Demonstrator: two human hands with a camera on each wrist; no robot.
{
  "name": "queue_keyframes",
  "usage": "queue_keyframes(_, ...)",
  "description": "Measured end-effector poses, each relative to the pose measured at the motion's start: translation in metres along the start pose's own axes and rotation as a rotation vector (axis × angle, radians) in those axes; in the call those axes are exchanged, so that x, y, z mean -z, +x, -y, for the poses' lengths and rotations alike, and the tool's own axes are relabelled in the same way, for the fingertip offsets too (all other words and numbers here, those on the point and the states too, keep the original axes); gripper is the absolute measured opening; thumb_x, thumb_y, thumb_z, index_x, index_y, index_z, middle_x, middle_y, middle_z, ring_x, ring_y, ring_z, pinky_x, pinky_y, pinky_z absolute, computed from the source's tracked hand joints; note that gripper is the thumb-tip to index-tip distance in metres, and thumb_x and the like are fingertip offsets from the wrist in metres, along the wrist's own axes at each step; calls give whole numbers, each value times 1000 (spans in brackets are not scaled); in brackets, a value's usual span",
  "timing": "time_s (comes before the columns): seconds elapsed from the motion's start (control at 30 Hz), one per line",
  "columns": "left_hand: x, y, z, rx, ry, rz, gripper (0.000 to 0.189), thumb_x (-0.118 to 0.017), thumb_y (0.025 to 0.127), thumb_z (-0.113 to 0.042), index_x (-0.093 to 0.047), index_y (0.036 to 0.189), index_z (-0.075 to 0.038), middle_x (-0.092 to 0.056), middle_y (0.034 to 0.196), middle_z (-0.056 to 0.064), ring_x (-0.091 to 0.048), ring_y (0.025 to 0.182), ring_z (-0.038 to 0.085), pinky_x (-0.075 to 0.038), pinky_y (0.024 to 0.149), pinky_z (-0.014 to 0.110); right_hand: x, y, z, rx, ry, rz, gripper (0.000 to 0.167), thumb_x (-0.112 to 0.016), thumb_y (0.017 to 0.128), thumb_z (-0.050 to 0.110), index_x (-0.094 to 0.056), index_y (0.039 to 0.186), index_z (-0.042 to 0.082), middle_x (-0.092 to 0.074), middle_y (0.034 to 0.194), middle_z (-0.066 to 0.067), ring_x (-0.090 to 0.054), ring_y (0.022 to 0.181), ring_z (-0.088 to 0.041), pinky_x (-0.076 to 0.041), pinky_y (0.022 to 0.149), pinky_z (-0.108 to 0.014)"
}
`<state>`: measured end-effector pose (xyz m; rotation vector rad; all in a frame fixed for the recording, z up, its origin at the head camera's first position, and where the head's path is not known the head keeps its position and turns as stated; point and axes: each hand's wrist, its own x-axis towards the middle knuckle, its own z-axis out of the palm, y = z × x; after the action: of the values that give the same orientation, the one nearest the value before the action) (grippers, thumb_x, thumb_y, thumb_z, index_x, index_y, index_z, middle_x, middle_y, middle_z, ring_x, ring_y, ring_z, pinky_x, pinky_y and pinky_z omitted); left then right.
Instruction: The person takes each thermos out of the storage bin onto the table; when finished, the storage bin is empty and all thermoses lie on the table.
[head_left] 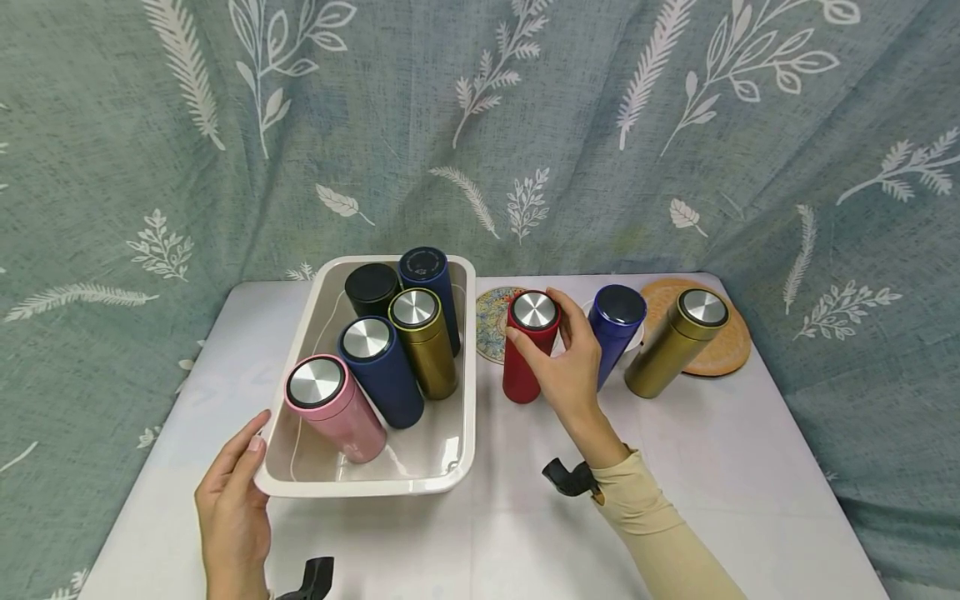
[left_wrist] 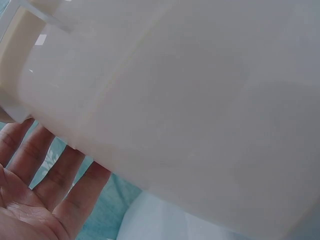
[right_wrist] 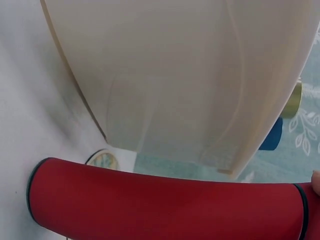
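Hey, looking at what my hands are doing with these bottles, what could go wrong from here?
The right hand holds the red bottle up near its lid, so the base might swing or the bottle slip. The upright blue bottle just beyond that hand's knuckles could get knocked over. The left hand touches the white bin with fairly straight fingers, so the bin might shift if bumped.
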<state>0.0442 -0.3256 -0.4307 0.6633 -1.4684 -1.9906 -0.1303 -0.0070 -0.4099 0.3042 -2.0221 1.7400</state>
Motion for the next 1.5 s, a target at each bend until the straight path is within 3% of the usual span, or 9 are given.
queue_keyframes(0.37, 1, 0, 0, 5, -7, 2, 36, -60, 99, -7, -61, 133, 6, -70, 125, 1, -69, 109, 11, -60, 76, 21, -1, 2, 6, 66, 46, -22, 57, -87, 78, 10, -64, 130, 6, -63, 136, -12, -58, 132, -21, -44, 113, -29)
queue_keyframes(0.83, 0, 2, 0, 14, 10, -5, 37, -61, 99, -8, -60, 134, 6, -69, 125, 0, -64, 116, 13, -59, 76, 20, 0, 7, 24, 178, 107, -66, 47, -83, 79, 1, -67, 122, 1, -65, 135, -12, -56, 134, -21, -40, 117, -32)
queue_keyframes(1.5, 1, 1, 0, 11, 2, 4, 36, -59, 99, -7, -61, 133, 6, -69, 125, 1, -69, 110, 10, -59, 76, 21, -8, 9, 54, 229, 172, 1, 48, -80, 80, -4, -64, 125, -4, -61, 137, -17, -55, 135, -23, -39, 118, -34)
